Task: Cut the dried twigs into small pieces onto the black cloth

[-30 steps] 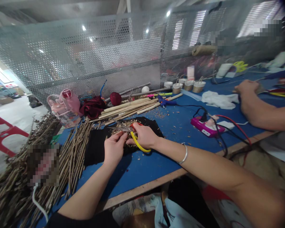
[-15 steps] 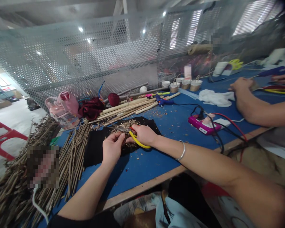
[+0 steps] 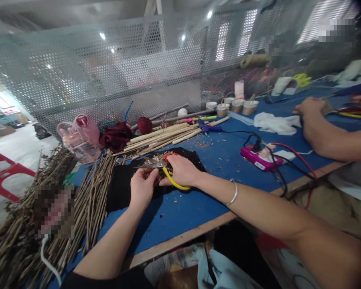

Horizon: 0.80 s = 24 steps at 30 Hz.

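My right hand (image 3: 183, 170) grips scissors (image 3: 156, 163) with red and yellow handles, their blades pointing left and slightly parted. Just below the blades, my left hand (image 3: 142, 186) is closed in a pinch; what sits between its fingertips is too small to make out. Both hands are over a black cloth (image 3: 118, 188) spread on the blue table. Small pale cut pieces (image 3: 159, 158) are heaped on the cloth, partly hidden by my hands.
Thin brown sticks (image 3: 93, 200) lie bundled on the left. Behind the cloth are peeled sticks (image 3: 159, 138) and a blue glue gun (image 3: 209, 127). A purple power strip (image 3: 261, 158) with cables stands at right, near another person's arm (image 3: 327, 132).
The scissors' handles and blades have spread further apart as my right hand opened a little. My left hand stays in nearly the same place.
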Tool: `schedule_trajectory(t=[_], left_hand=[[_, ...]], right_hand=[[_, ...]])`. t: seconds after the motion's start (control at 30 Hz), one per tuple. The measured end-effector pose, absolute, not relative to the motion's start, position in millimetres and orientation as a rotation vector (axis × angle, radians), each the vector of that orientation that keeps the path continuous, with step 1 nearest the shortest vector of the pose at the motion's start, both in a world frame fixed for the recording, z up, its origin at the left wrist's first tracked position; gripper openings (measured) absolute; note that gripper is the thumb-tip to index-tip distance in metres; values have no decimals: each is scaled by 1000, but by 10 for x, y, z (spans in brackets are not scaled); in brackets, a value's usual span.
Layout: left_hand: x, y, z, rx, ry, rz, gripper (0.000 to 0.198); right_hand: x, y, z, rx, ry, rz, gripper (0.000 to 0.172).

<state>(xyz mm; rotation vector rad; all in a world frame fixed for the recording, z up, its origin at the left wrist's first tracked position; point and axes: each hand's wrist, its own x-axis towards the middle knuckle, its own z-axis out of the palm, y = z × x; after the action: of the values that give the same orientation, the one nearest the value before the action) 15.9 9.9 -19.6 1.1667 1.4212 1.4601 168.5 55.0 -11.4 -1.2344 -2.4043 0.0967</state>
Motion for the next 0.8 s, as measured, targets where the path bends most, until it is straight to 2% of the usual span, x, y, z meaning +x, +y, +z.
schedule_trajectory(t=[0.13,0.4,0.6,0.8], left_hand=[[162,92,-203,1206,1486,1433,35],[216,44,-170,1190,1443,1447,32],[229,1,-99,1261,1480,1448,26],[222,16,-100,1239,1533,1449,27]], right_hand=[[1684,545,-117,-1211,-2398,68,76],[1684,509,-115,-1255,-2403,220,63],[1673,514,-128,-1326,-2408,215,66],[1664,533,-165,-1327,-2422,205,67]])
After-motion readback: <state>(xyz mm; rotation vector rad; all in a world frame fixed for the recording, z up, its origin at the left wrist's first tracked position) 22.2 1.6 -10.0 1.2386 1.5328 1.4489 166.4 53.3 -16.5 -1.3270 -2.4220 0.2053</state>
